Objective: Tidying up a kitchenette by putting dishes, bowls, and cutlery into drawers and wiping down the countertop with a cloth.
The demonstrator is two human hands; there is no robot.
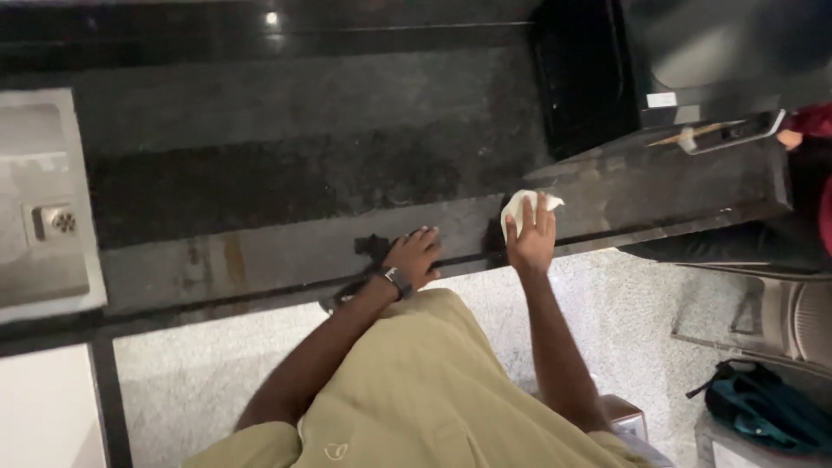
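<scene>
My right hand [530, 238] presses a white crumpled cloth [520, 206] flat against the front part of a dark polished stone counter [286, 173]. My left hand [416, 254] rests palm down on the counter's front edge, fingers spread, holding nothing; a dark watch [397, 280] is on that wrist. The two hands are about a hand's width apart. I wear a khaki shirt [416, 390].
A steel sink [43, 217] with a drain sits at the counter's left end. A black appliance [589, 78] stands at the back right. Another person's hand and red sleeve [802, 130] show at the right edge. A teal bag [767, 412] lies on the speckled floor.
</scene>
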